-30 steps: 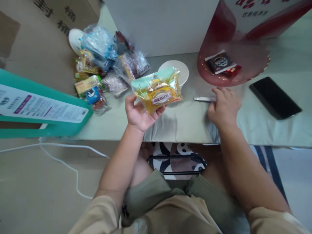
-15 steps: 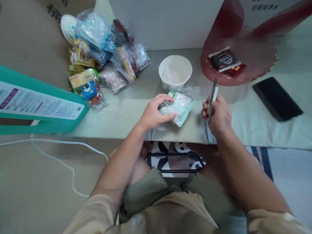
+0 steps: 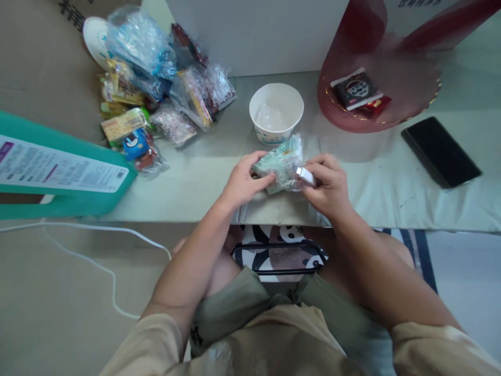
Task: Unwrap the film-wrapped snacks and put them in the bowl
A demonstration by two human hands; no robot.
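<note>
Your left hand (image 3: 245,180), fingers half curled, grips a pale-green plastic packet (image 3: 279,161) near the round white paper bowl (image 3: 263,130), while your right hand (image 3: 329,185) closes around a slim white cutter (image 3: 305,176) beside the packet's right end.

Shiny pale-green plastic packet (image 3: 278,161), crinkled, held aslant, small white cutter (image 3: 305,176) at its right end

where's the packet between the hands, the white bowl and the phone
packet (image 3: 278,162): head view, on its pale green wrapper
white bowl (image 3: 270,138): head view, on its front outer wall
phone (image 3: 441,151): head view, mid-screen
</note>
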